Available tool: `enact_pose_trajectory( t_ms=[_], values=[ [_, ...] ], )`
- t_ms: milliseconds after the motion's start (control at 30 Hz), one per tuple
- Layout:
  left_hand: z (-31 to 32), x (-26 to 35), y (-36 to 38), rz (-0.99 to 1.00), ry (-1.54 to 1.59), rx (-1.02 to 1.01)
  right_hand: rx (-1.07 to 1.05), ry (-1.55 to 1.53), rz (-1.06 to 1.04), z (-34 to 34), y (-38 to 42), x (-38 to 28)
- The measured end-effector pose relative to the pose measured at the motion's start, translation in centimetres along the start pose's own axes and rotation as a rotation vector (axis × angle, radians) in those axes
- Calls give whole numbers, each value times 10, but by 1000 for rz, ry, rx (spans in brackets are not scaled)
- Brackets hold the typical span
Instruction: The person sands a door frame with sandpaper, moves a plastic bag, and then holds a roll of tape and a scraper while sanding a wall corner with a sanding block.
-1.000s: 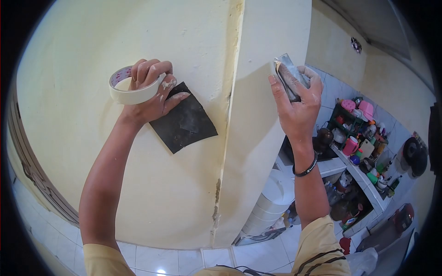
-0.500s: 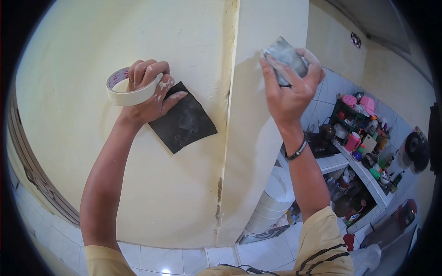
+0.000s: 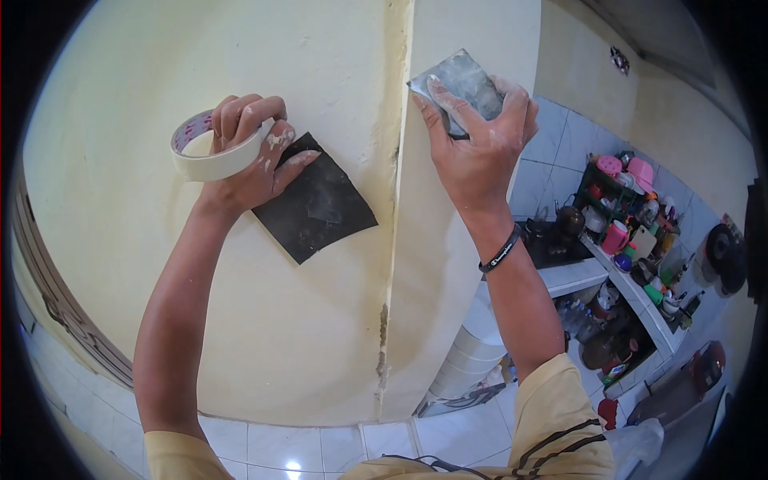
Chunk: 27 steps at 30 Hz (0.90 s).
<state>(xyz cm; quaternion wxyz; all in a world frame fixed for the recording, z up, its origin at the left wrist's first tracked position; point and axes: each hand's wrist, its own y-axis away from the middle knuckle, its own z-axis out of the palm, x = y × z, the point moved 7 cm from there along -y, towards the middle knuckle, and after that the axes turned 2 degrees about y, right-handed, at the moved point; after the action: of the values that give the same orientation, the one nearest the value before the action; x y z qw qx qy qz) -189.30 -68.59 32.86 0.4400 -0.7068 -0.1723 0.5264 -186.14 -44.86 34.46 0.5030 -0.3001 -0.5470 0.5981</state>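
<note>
My left hand point(image 3: 244, 172) is closed, its curled fingers hooked through a roll of masking tape point(image 3: 214, 166). Under the same hand's thumb is a black sheet of sandpaper point(image 3: 332, 210), hanging tilted in front of the cream wall point(image 3: 296, 336). White dust coats the fingers of both hands. My right hand point(image 3: 488, 156) grips a folded, dusty grey piece of sandpaper point(image 3: 470, 86) over the upper part of the pillar face point(image 3: 444, 232). Its fingers hide part of that piece, and whether it touches the surface is hard to tell.
A rough, chipped seam point(image 3: 382, 328) runs down where wall and pillar meet. Below right stands a white round container point(image 3: 468, 360). Further right, a tiled counter point(image 3: 632, 288) holds a dish rack point(image 3: 600, 192) and kitchenware. White floor tiles point(image 3: 284, 448) lie below.
My right hand has moved left and slightly up with the grey sandpaper, toward the pillar's edge. My left hand, tape roll and black sandpaper have shifted slightly left and up in view.
</note>
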Motion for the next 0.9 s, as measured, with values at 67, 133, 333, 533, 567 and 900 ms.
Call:
enact_pose_trajectory(
  t_ms=[67,133,333,533,567,900],
  values=[
    [0,0,0,4,-6,-4,6,2,15,-4,-2,-3],
    [0,1,0,10,-14,-1,18,-11,17,-7,-1,-3],
    [0,0,0,-10,17,4,86,-186,16,-7,-2,9],
    [1,0,1,-3,6,1,52,-480,271,-33,-11,19],
    [0,0,1,-1,5,3,26,-545,331,-36,-14,20],
    [1,1,0,-14,13,-5,-555,-1230,960,-23,3,46]
  ],
)
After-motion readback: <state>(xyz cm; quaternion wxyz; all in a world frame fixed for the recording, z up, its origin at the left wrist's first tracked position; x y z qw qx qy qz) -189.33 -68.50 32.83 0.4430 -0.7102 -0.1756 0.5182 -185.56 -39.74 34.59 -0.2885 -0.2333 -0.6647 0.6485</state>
